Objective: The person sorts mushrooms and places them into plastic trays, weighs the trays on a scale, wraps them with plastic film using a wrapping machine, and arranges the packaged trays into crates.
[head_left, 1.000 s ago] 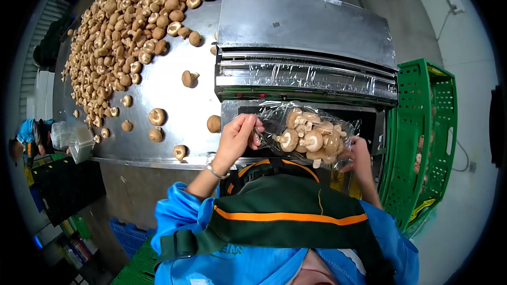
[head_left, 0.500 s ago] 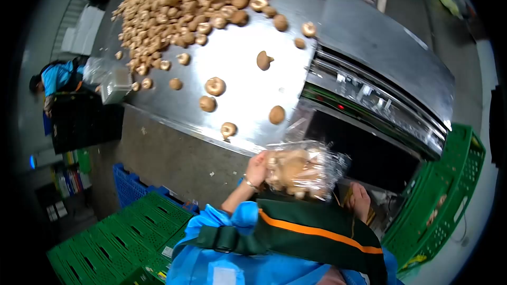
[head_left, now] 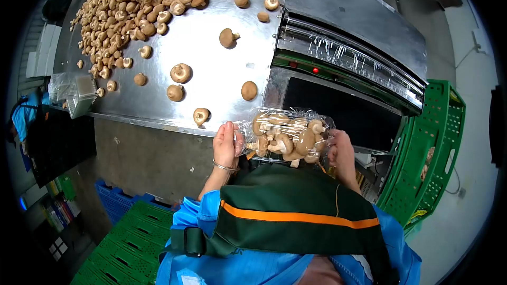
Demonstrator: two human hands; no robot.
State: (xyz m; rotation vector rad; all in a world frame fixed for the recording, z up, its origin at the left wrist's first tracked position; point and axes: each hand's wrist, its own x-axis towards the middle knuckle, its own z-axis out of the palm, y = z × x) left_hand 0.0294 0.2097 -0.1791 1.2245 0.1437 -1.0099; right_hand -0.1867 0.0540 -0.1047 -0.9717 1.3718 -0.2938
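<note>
Head: mushroom pack [head_left: 290,138] near table edge [head_left: 158,125].

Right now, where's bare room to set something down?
Dark plate between the wrapping machine and held pack; steel table's front strip between the clear tray and frontmost loose mushroom. Crowded: far left, the mushroom pile.

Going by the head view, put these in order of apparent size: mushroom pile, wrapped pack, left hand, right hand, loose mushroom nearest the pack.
1. Mushroom pile, though the frame cuts it off
2. Wrapped pack
3. Left hand and right hand: too alike to rank
4. Loose mushroom
</note>
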